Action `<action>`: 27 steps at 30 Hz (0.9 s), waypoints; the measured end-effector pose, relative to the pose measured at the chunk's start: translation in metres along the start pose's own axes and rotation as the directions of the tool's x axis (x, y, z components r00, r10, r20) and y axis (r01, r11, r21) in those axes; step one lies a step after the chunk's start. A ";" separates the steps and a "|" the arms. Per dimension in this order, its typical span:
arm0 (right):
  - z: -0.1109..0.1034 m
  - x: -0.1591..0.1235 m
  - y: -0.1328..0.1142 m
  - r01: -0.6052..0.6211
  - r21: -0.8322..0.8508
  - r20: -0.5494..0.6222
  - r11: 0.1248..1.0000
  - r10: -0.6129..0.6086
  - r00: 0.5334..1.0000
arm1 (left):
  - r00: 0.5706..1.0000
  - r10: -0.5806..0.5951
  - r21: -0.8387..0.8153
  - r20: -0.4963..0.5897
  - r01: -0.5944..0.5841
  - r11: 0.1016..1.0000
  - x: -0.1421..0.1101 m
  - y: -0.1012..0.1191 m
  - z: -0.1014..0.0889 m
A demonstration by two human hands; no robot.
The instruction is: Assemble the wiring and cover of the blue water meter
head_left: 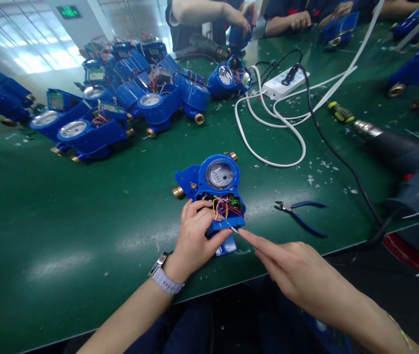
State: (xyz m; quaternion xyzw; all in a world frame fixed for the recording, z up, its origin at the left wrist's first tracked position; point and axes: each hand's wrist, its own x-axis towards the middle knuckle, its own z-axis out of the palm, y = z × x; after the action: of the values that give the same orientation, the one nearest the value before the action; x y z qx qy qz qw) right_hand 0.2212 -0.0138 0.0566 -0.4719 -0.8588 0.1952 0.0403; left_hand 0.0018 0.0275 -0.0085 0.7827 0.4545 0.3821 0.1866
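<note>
A blue water meter with a round dial, brass fittings and an opened compartment of coloured wires lies on the green table near the front edge. My left hand, with a watch on the wrist, grips the meter's near end, thumb and fingers wrapped round it. My right hand reaches in from the right, fingers stretched out, its forefinger tip touching a small thin light piece at the meter's near edge. Whether it pinches that piece I cannot make out.
Blue-handled cutting pliers lie right of the meter. A heat gun, a screwdriver, a white power strip with looping cables and several more blue meters sit farther back. Other people's hands work at the far edge.
</note>
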 end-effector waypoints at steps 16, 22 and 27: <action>-0.010 0.007 0.010 0.068 0.087 0.088 0.994 -0.076 0.993 | 1.000 0.021 -0.046 0.014 -0.020 0.999 0.000 -0.001 0.001; -0.023 0.017 0.006 -0.026 0.221 0.144 0.975 -0.007 0.989 | 0.999 -0.014 -0.042 0.050 0.016 0.999 -0.003 -0.002 0.004; -0.027 0.023 0.005 -0.143 0.497 0.215 0.856 0.039 0.976 | 0.998 -0.019 -0.052 0.061 0.022 0.998 -0.004 -0.001 0.004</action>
State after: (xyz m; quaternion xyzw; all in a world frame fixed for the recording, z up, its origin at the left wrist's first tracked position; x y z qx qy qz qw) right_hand 0.2193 0.0153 0.0769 -0.4629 -0.7531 0.4624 0.0691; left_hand 0.0030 0.0252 -0.0133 0.7839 0.4465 0.3684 0.2247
